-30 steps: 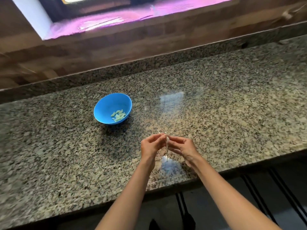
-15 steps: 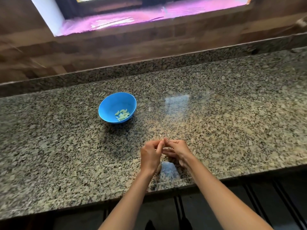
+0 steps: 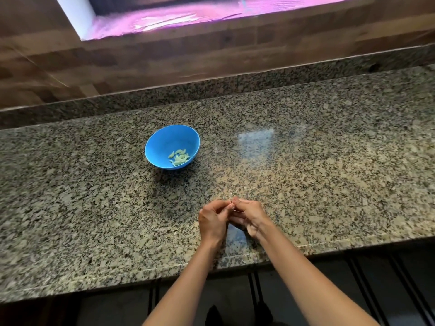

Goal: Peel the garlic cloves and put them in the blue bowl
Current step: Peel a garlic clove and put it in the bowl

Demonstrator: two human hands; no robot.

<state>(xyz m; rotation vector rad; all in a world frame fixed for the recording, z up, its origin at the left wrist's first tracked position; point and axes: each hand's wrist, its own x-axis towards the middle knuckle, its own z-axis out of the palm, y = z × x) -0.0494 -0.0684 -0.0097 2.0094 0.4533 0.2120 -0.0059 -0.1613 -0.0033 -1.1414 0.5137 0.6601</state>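
Closer together than a second before, the left grip (image 3: 213, 222) and the right grip (image 3: 250, 217), both bare hands, met fingertip to fingertip just above the near part of the counter (image 3: 329, 172); the pale strip that had hung between them then no longer showed; fingers of both grips were curled and pinched one garlic clove (image 3: 232, 205), of which only a pale speck showed between the fingertips, the rest being hidden; whether its skin was on or off could not be told; both forearms reached in from the lower edge, across the counter's front edge; the blue bowl (image 3: 172, 147) stood on the counter, well apart from the grips, farther back and to the left; peeled cloves (image 3: 179, 157), pale green, lay in a small heap on its floor, toward its right side; speckled granite formed the counter and its low upstand (image 3: 164, 92); a wooden wall (image 3: 235, 52) rose behind, with a pink-lit sill (image 3: 188, 15) above it
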